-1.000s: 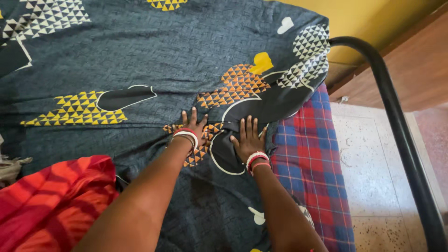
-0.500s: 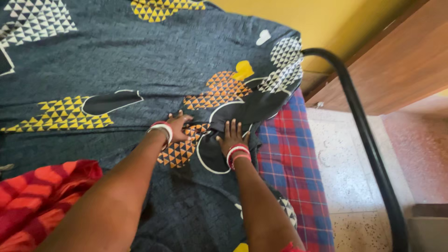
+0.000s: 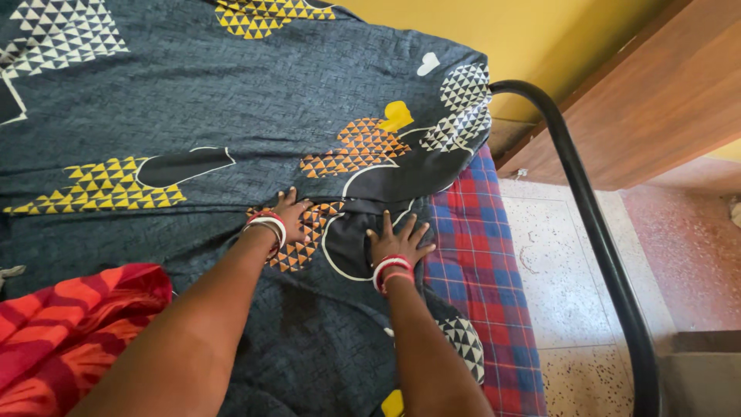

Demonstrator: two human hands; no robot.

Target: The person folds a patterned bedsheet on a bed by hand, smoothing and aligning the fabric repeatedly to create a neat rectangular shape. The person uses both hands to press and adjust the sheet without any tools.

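Head view shows both hands flat and open, gripping nothing, on the dark sheet (image 3: 231, 100) at centre frame. Left hand (image 3: 287, 210) and right hand (image 3: 397, 241) press beside a fold running left-right, equally near; the sheet spreads toward upper left.
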